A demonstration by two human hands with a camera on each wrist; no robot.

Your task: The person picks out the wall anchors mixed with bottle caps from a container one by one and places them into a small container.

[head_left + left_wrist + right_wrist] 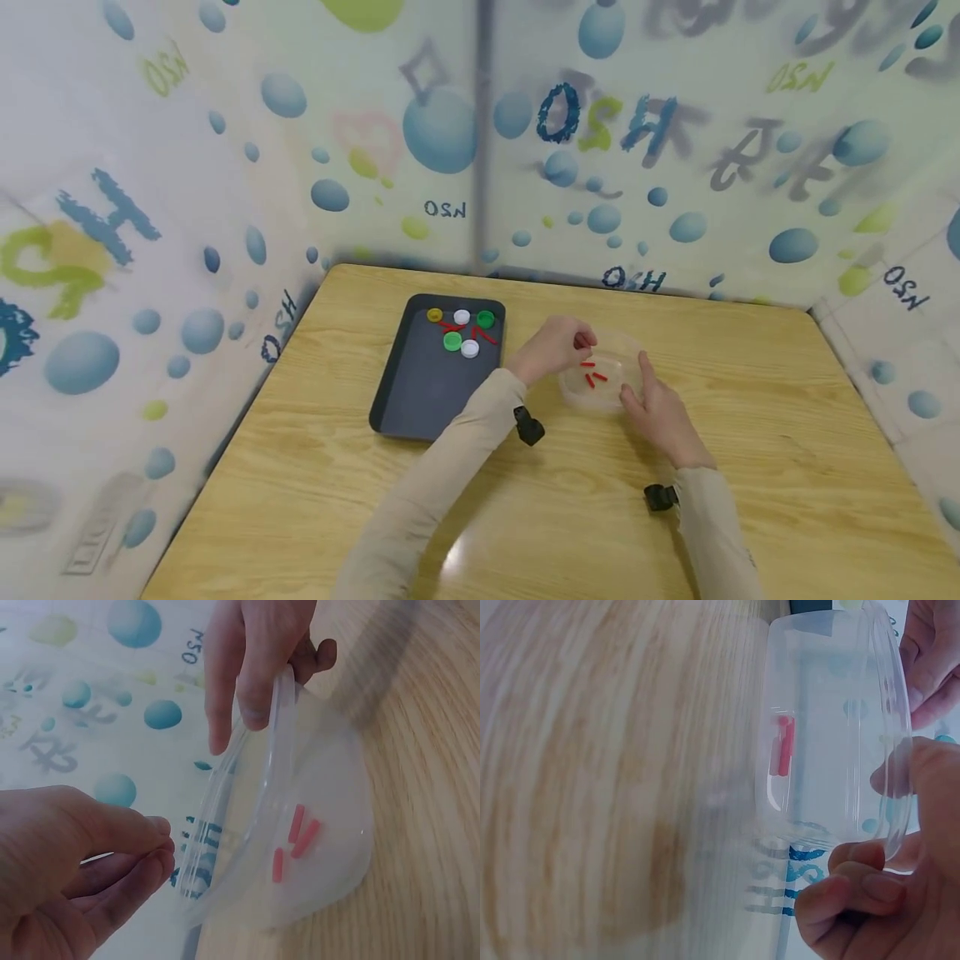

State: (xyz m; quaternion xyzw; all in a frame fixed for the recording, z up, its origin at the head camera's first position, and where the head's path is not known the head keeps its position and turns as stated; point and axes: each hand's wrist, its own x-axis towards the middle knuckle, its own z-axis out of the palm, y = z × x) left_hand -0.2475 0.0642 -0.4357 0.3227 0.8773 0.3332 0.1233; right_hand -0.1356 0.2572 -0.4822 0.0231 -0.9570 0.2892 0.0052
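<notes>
My right hand (663,417) grips the clear plastic container (825,682) by its rim, thumb on one side of the wall and fingers on the other. Three short red sticks (304,838) lie on the container's bottom. At the opposite rim, my left hand (553,348) has its thumb and finger tips drawn together, and nothing shows between them in the left wrist view. A dark grey tray (427,392) lies to the left of the container. Towards its far end are white, green and yellow caps (452,341) and several red sticks (486,335).
Everything stands on a light wooden table (750,383). Patterned walls (600,192) with blue bubbles and lettering rise behind the table and at its sides. The left forearm (435,492) reaches across the near right corner of the tray.
</notes>
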